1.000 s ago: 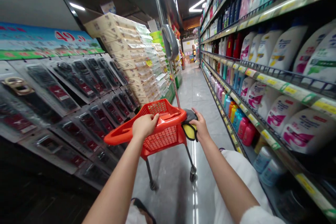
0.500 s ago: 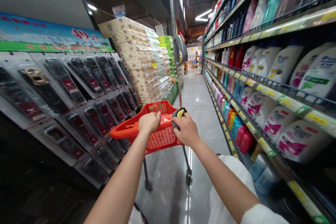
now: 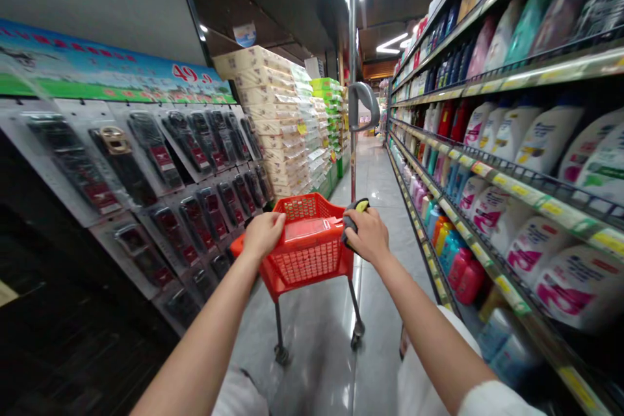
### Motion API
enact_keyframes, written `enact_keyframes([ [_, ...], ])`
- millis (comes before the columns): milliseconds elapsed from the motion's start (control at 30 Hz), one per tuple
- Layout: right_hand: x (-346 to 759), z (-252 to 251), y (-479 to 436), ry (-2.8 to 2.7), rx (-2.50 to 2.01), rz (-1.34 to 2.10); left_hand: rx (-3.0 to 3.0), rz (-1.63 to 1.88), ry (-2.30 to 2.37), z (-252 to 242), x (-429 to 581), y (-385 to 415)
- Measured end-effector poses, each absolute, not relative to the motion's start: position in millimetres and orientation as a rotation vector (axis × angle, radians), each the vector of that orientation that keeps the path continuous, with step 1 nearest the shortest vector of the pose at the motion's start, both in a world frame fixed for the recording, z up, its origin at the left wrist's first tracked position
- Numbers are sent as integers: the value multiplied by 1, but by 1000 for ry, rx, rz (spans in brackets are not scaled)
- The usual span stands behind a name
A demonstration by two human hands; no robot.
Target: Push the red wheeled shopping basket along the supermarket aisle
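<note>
A small red shopping cart (image 3: 309, 263) with a mesh basket stands in front of me on thin grey legs with casters. My left hand (image 3: 263, 234) is closed over the left part of its near rim. At the right corner, my right hand (image 3: 369, 234) wraps around a dark grey grip with a yellow patch (image 3: 350, 229); my fingers partly hide it. A tall metal pole (image 3: 352, 162) rises just behind that grip. Higher on the pole is a grey loop-shaped handle (image 3: 371, 106). The basket's inside is mostly hidden by the near rim and my hands.
Shelves (image 3: 487, 175) of shampoo and other bottles line the right side. On the left hangs a rack of packaged belts (image 3: 160, 149) under a price banner (image 3: 146, 71). Stacked packs (image 3: 268, 120) stand beyond it. Grey tiled floor (image 3: 385, 175) runs ahead between them.
The view has turned slightly left, so the aisle and shelves sit further right. The cart looks straighter, with its near side facing me more. Both hands keep hold.
</note>
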State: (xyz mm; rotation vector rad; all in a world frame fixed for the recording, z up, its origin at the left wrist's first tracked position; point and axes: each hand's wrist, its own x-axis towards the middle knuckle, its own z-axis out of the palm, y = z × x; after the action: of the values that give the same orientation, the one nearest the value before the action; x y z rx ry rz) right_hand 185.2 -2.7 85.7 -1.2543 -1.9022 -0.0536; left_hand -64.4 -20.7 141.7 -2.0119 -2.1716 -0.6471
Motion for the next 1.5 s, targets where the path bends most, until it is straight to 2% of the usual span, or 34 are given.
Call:
enact_keyframes([
  [167,166,82,0,-1712,-1433,-55,-1903,-273,-2384,136,-110,-38],
  [300,117,74,-23,-1714,-1392,-76,-1912,-158,-2346,135,-102,-42],
  [500,79,64,-42,-1892,-1241,-180,-1968,-160,-2321,138,-90,-50],
  [867,180,55,40,-1584,-1313,12,-1967,-171,-2307,131,-71,-55],
  [1100,112,29,9,-1428,-1085,15,-1985,-273,-2285,128,-57,-58],
  [1267,85,18,-23,-1748,-848,-62,-1932,-311,-2317,126,-60,-57],
  [1500,113,18,5,-1477,-1099,88,-1929,-353,-2305,122,-55,-53],
])
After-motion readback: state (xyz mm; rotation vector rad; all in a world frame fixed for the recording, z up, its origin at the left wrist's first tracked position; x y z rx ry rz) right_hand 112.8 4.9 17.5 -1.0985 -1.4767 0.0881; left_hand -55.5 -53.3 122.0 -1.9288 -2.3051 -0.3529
